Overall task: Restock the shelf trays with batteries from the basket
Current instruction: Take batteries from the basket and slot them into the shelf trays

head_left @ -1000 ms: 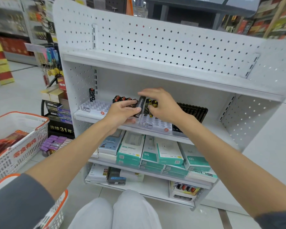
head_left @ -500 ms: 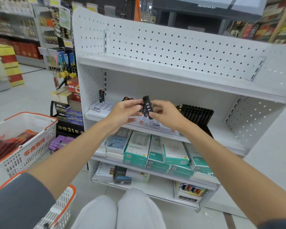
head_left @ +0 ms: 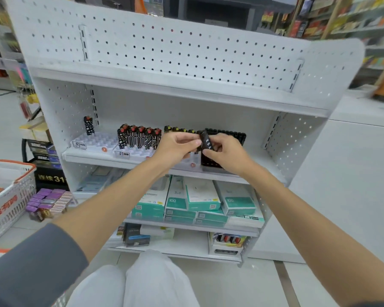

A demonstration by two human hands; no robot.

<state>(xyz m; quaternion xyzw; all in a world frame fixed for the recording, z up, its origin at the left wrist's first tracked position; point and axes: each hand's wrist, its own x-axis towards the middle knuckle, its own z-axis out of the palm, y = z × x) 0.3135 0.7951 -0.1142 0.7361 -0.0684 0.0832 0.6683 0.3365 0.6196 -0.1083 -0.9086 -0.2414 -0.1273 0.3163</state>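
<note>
Partway: left hand (head_left: 175, 145) and right hand (head_left: 227, 152) both pinch one black battery (head_left: 206, 141); left tray (head_left: 100, 139) nearly empty, middle tray (head_left: 140, 152) part-filled.

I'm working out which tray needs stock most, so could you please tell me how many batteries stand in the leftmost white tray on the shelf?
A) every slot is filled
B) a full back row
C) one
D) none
C: a single black-and-white patterned battery stands at the back of the leftmost white tray, and its other visible slots are bare.
</note>
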